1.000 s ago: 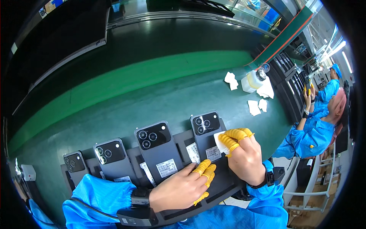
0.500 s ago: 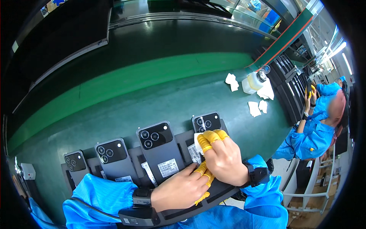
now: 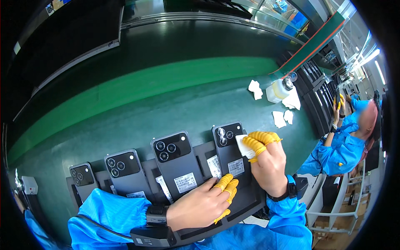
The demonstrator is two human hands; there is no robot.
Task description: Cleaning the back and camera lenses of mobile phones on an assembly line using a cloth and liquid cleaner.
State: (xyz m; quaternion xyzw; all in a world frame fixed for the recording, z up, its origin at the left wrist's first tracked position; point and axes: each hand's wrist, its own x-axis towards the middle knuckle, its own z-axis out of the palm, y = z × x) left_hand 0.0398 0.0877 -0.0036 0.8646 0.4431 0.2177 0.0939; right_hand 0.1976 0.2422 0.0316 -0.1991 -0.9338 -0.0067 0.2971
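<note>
Several dark grey smartphones lie back up in a row on a black tray (image 3: 246,204). My right hand (image 3: 268,168), fingertips in yellow finger cots, pinches a folded white wipe (image 3: 245,146) beside the right edge of the rightmost smartphone (image 3: 230,152). That phone has a printed white label below its camera block. My left hand (image 3: 202,205), also in yellow cots, has its bent fingers against that phone's lower end; its thumb lies near the label of the neighbouring smartphone (image 3: 178,167). Where the left fingertips meet the phone is partly hidden.
Crumpled white wipes (image 3: 279,119) and a translucent bottle (image 3: 276,91) with a metal top stand on the green bench (image 3: 175,112) at the right. Black trays (image 3: 321,100) are stacked beyond. Another person (image 3: 341,141) in blue works at the far right.
My right hand has moved right with the wipe, off the rightmost phone's back to its edge, uncovering its label. My left hand has barely moved.
</note>
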